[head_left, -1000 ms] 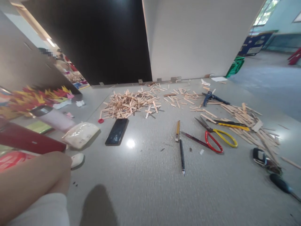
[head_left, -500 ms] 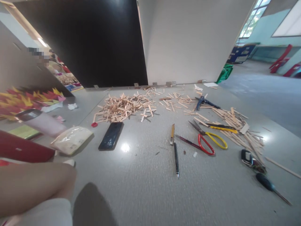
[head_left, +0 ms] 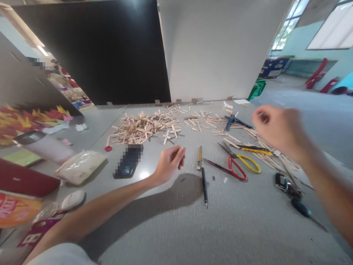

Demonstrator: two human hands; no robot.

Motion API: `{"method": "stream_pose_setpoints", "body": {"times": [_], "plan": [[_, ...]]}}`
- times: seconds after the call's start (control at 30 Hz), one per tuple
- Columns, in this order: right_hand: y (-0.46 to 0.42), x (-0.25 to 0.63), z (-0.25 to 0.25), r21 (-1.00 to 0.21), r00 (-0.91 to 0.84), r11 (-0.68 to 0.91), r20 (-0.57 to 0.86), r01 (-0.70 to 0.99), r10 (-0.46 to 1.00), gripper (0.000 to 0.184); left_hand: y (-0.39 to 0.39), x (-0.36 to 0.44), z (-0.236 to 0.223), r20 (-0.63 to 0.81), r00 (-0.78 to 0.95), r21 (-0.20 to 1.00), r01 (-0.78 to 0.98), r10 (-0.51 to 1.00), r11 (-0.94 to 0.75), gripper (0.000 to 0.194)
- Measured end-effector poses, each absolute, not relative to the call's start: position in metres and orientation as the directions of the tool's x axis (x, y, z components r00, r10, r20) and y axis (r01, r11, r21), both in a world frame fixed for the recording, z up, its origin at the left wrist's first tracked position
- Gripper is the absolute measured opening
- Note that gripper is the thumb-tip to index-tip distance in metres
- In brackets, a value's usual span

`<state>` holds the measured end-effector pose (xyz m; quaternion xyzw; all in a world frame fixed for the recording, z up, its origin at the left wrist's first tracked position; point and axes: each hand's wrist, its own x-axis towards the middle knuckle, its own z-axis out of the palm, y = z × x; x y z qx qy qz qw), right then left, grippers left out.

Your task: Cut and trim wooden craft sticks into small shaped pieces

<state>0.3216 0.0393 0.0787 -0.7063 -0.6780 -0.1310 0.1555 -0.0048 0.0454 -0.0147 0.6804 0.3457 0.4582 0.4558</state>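
Note:
My left hand (head_left: pixel 169 163) hovers over the middle of the table, its fingers curled in and closed, with nothing seen in them. It is nearest to a yellow box cutter (head_left: pixel 199 157) and a black pen (head_left: pixel 204 187). On the right, my right hand (head_left: pixel 278 127) is raised above a spread of thin wooden sticks (head_left: pixel 264 160). Its fingers curl toward the thumb, slightly blurred, and nothing shows in them. Scissors with one red and one yellow handle (head_left: pixel 238 163) lie between the hands. Dark blue pliers (head_left: pixel 234 120) rest left of my right hand.
A pile of wooden sticks (head_left: pixel 143 127) lies toward the upright panels (head_left: pixel 220 51). Left are a phone (head_left: pixel 128 162), a plastic packet (head_left: pixel 81 167), a white mouse (head_left: pixel 73 200) and a tumbler (head_left: pixel 42 145). A key fob (head_left: pixel 281 182) and a screwdriver (head_left: pixel 302 209) lie at right.
Both my hands have come into view over the table; before, only a bent arm showed at the lower left. The view has shifted slightly. Tools and sticks lie as before.

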Motion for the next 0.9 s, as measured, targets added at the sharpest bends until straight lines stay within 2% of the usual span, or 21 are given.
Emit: {"method": "stream_pose_setpoints", "body": {"times": [0.03,0.13,0.2,0.3,0.47,0.53,0.57,0.67,0.8,0.9], "plan": [[0.048,0.318,0.069,-0.024,0.072,-0.068,0.311,0.997,0.948,0.02,0.042,-0.003,-0.026,0.271,0.338,0.949,0.06,0.901,-0.309,0.039],[0.07,0.308,0.033,0.047,0.137,-0.14,0.055,0.989,0.989,0.026,0.032,-0.003,-0.047,0.169,0.38,0.97,0.099,0.909,-0.222,0.037],[0.079,0.305,0.012,0.084,0.17,-0.165,-0.048,0.983,0.984,0.013,0.027,-0.005,-0.053,0.129,0.409,0.973,0.125,0.903,-0.196,0.035],[0.084,0.306,-0.003,0.108,0.19,-0.177,-0.128,0.978,0.973,0.029,0.024,-0.007,-0.056,0.105,0.425,0.971,0.153,0.899,-0.185,0.033],[0.083,0.304,0.004,0.07,0.2,-0.192,-0.141,0.979,0.97,0.026,0.022,-0.01,-0.061,0.098,0.425,0.966,0.178,0.9,-0.189,0.031],[0.078,0.298,0.01,0.017,0.191,-0.19,-0.108,0.982,0.976,0.014,0.02,-0.01,-0.063,0.109,0.428,0.963,0.179,0.897,-0.202,0.03],[0.074,0.293,0.014,-0.022,0.179,-0.182,-0.084,0.983,0.98,0.014,0.019,-0.011,-0.063,0.117,0.432,0.961,0.178,0.895,-0.211,0.03],[0.058,0.276,0.026,-0.189,0.097,-0.099,-0.018,0.977,0.995,0.028,0.016,-0.012,-0.064,0.141,0.448,0.957,0.168,0.883,-0.238,0.03],[0.032,0.254,0.037,-0.453,-0.108,0.084,-0.027,0.887,0.994,0.031,0.014,-0.014,-0.065,0.153,0.46,0.955,0.159,0.875,-0.25,0.031],[0.018,0.243,0.039,-0.623,-0.219,0.129,-0.069,0.772,0.973,0.031,0.014,-0.015,-0.067,0.151,0.458,0.956,0.157,0.876,-0.247,0.035]]}}
